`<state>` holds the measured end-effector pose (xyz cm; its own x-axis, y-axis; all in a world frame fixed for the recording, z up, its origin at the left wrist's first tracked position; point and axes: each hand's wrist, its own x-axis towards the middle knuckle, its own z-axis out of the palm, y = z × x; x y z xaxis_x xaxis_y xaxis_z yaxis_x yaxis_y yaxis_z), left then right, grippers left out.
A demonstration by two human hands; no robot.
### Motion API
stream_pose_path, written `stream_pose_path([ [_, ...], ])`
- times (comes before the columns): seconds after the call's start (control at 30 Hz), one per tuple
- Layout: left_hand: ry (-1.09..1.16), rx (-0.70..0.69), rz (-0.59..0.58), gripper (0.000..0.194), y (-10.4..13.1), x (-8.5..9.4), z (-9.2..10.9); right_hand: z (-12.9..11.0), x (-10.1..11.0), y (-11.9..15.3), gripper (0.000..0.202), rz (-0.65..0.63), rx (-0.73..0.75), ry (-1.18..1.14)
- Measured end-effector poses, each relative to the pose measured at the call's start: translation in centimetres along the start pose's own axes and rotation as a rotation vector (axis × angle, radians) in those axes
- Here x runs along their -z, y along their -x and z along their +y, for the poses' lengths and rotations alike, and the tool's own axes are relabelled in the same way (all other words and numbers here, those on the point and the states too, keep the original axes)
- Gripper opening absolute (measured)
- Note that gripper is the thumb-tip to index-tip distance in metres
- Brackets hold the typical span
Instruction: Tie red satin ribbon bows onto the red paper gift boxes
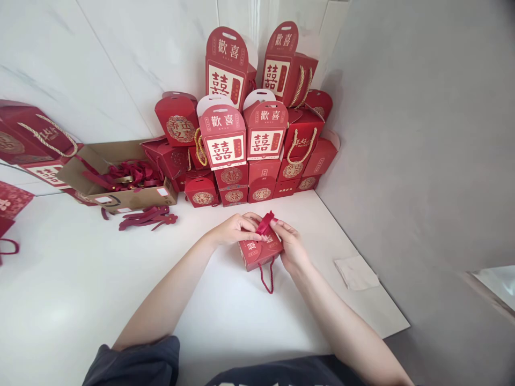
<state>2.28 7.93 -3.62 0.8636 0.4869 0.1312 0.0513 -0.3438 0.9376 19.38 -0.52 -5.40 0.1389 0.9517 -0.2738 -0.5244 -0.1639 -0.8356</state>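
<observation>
A small red gift box (pixel 263 252) lies on the white table, its dark red cord handle hanging toward me. Over its top, a red ribbon (pixel 266 223) stands up in a loop. My left hand (pixel 238 229) is at the box's left upper side, thumb and fingers closed on the ribbon's lower end. From the right, my right hand (pixel 290 241) pinches the ribbon near its upper end, its lower fingers beside the box. Part of the box top is hidden under the ribbon and my fingers.
Stacked red gift boxes (pixel 263 179) stand against the wall. A cardboard box (pixel 132 199) of red ribbons is at the back left, with loose ribbons (pixel 147 218) before it. A folded white cloth (pixel 356 272) lies right, near a grey wall (pixel 418 161).
</observation>
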Motion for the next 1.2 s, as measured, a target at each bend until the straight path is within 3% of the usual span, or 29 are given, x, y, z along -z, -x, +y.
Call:
stream_pose_path([
  [0.2,-0.014,0.049,0.004,0.023,-0.1,0.0,0.1,-1.3,1.5,0.2,0.025,0.282,0.154,-0.044],
  [0.3,0.04,0.065,-0.003,0.023,-0.1,0.1,0.3,-2.2,0.7,2.6,0.015,0.244,0.429,0.102],
  [0.37,0.081,0.078,-0.001,0.025,-0.1,0.1,0.7,-2.7,-0.4,4.4,0.006,0.066,0.669,0.307],
  [0.47,0.093,0.131,0.009,0.028,0.0,0.2,1.4,-2.4,-2.5,5.8,0.007,-0.354,0.914,0.647],
  [0.53,0.074,0.155,-0.003,0.029,0.1,0.2,1.8,-1.6,-3.8,5.4,0.015,-0.572,1.074,0.946],
  [0.67,-0.011,0.143,-0.025,0.027,0.1,0.3,2.0,0.6,-5.6,3.4,0.027,-0.872,1.317,1.586],
  [0.77,-0.082,0.121,-0.025,0.027,0.1,0.4,2.1,1.1,-6.1,2.8,0.025,-0.932,1.292,1.701],
  [0.9,-0.117,0.08,-0.057,0.034,0.1,0.5,1.9,-0.8,-5.3,2.9,0.015,-1.001,1.141,1.317],
  [0.97,-0.082,0.085,-0.049,0.024,0.2,0.5,1.8,-2.3,-4.3,2.4,0.018,-0.855,1.022,1.115],
  [1.07,-0.04,0.12,-0.015,0.019,0.4,0.3,1.8,-4.2,-2.4,0.4,0.02,-0.48,0.851,1.055],
  [1.13,-0.053,0.122,-0.018,0.021,0.4,0.2,1.9,-4.8,-1.1,-1.3,0.027,-0.451,0.718,1.087],
  [1.2,-0.067,0.114,-0.028,0.02,0.4,0.2,1.9,-4.9,0.0,-2.8,0.033,-0.567,0.578,1.071],
])
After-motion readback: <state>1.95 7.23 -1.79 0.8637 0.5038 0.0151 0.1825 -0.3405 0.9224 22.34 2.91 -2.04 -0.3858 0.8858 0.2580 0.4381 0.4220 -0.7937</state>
